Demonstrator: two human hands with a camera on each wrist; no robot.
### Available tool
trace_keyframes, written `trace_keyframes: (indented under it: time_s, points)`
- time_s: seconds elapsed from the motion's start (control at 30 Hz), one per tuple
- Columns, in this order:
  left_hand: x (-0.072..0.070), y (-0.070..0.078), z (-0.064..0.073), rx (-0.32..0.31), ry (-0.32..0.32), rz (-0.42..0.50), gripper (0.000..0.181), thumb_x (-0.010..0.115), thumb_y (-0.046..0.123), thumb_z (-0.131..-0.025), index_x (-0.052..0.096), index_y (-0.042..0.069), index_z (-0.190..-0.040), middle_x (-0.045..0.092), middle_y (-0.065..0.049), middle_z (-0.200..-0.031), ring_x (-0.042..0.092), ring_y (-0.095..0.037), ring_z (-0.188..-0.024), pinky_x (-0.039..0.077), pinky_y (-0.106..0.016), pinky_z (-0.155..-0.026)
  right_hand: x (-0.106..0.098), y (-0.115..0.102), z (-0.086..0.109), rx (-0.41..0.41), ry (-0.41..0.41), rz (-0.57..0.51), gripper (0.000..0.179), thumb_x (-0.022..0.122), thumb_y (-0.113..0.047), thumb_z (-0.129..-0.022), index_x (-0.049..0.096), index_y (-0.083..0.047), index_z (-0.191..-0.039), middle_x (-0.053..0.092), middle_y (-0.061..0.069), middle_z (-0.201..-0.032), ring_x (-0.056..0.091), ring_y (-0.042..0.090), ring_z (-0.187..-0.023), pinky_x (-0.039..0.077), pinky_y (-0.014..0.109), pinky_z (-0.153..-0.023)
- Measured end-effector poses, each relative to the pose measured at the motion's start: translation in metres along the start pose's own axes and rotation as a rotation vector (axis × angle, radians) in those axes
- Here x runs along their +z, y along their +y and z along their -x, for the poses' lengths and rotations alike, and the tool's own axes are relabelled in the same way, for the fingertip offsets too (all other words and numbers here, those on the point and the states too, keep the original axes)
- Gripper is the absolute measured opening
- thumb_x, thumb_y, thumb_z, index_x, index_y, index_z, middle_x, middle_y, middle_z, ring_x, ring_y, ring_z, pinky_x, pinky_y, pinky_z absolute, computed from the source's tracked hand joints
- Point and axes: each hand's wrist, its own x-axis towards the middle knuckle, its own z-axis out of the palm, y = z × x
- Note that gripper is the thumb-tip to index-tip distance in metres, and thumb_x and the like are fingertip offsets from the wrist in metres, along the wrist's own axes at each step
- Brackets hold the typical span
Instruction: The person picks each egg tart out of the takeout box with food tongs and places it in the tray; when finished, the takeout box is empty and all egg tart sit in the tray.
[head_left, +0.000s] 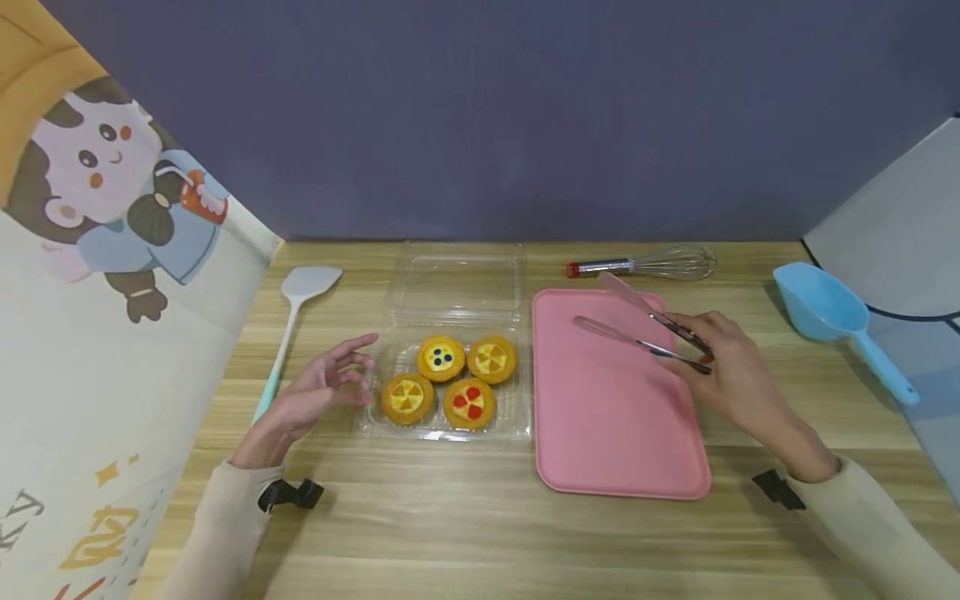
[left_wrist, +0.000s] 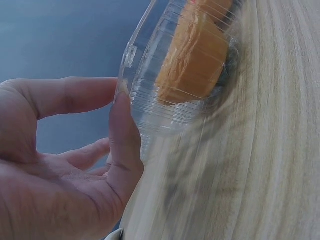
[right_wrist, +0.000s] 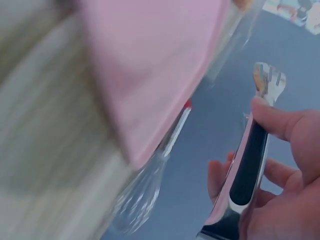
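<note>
A clear plastic box [head_left: 435, 429] lies with its lid [head_left: 457, 283] folded back behind it. In it are several egg tarts: one with blue dots [head_left: 441, 358], one with red pieces [head_left: 469, 403], and others with yellow wedges, like the front-left tart [head_left: 407, 398]. My left hand [head_left: 322, 387] is at the box's left side; the left wrist view shows its thumb and a finger [left_wrist: 125, 135] pinching the rim. My right hand [head_left: 731, 375] grips metal tongs [right_wrist: 247, 160] by their dark-inlaid handles. The tongs' arms stand apart over the pink tray [head_left: 615, 433], tips pointing to the back left.
A whisk [head_left: 663, 263] with a red-ended handle lies behind the tray. At the far left is a white spatula [head_left: 306, 283] with a mint handle. A blue scoop [head_left: 821, 304] is at the right by the wall. A dark panel [head_left: 525, 125] rises behind the table.
</note>
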Motion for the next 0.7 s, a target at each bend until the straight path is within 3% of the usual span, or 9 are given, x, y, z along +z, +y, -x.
trace_keyframes:
  time_s: [0.33,0.47,0.7]
  points:
    - [0.001,0.0,0.0,-0.007,0.016,-0.011,0.093,0.064,-0.015,-0.083,0.021,0.001,-0.164,0.054,-0.011,-0.127,0.063,-0.008,-0.093,0.063,-0.025,-0.088,0.031,-0.047,-0.041,-0.139,-0.123,-0.131,0.061,0.088,-0.012,-0.082,0.067,-0.011,-0.138,0.064,0.004,-0.11,0.055,0.015,-0.089,0.06,0.036,-0.069]
    - [0.001,-0.002,-0.001,-0.006,0.02,-0.005,0.094,0.064,-0.016,-0.083,0.021,0.002,-0.164,0.054,-0.011,-0.126,0.063,-0.008,-0.093,0.063,-0.026,-0.088,0.043,-0.065,-0.052,-0.172,-0.195,-0.165,0.063,0.088,-0.016,-0.082,0.066,-0.017,-0.14,0.066,0.002,-0.114,0.055,0.016,-0.094,0.055,0.037,-0.073]
    - [0.003,-0.004,-0.002,-0.02,0.038,-0.003,0.094,0.063,-0.016,-0.082,0.022,0.003,-0.164,0.054,-0.011,-0.126,0.063,-0.009,-0.093,0.063,-0.026,-0.087,0.061,-0.091,-0.069,-0.269,-0.286,-0.184,0.064,0.088,-0.021,-0.083,0.064,-0.019,-0.143,0.068,0.003,-0.123,0.061,0.021,-0.108,0.054,0.043,-0.09]
